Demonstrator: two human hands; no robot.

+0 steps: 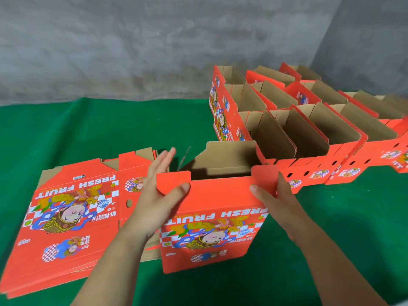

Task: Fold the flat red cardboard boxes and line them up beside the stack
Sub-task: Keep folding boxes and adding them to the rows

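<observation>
Half-erected red box (pixel 212 219) stands upright on the green cloth (pixel 88 129), front centre, just right of the flat stack (pixel 72 215) and just in front of the finished boxes (pixel 293 129). Left hand (pixel 154 202): thumb pressed on the near panel below the left top tab, fingers straight along the box's left side, not curled. Right hand (pixel 276 202): thumb on the near face, fingers behind the right corner tab, pinching it. Judged light, thin corrugated card: stiff along panels, weak at scored creases, tabs easily bent or torn. Best held at the upper corners near the folds, as now. Box interior brown; nothing visible inside, floor hidden. Finished boxes at right are open-topped, flaps up; the interiors that show hold nothing.
</observation>
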